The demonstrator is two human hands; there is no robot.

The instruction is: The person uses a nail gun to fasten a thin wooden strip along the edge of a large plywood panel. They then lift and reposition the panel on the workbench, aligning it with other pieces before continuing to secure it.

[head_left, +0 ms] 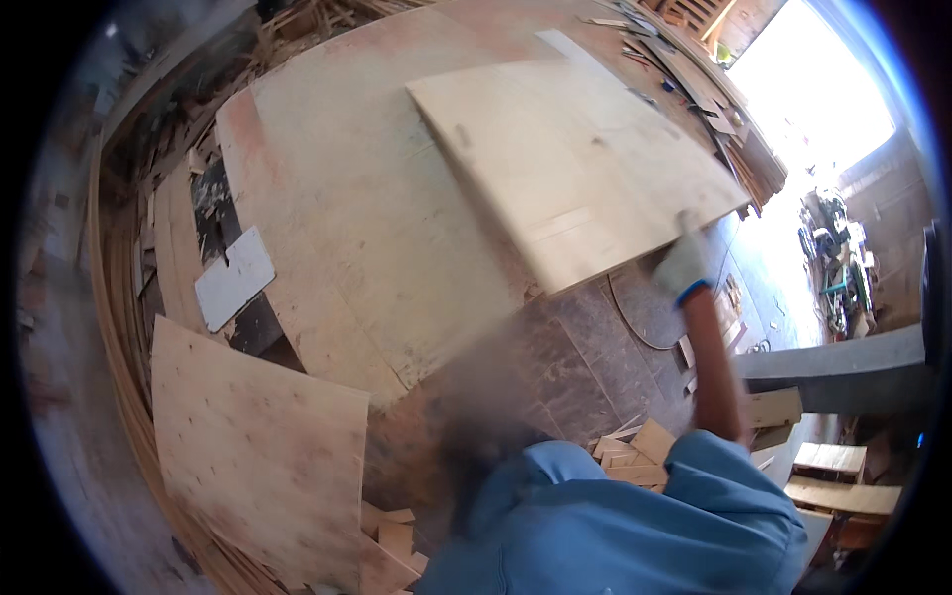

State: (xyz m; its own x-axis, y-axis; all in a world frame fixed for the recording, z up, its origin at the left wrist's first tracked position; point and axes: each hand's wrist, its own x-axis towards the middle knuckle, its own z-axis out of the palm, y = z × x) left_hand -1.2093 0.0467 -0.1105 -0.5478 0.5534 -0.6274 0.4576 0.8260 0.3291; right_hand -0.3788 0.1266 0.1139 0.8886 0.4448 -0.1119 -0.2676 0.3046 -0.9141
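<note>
While the gloved right hand [682, 266] grips the near corner of a pale plywood sheet [575, 164], fingers closed on its edge, the sheet hangs tilted above the big plywood stack [347, 248]; not yet laid flat. Left hand out of view.
</note>
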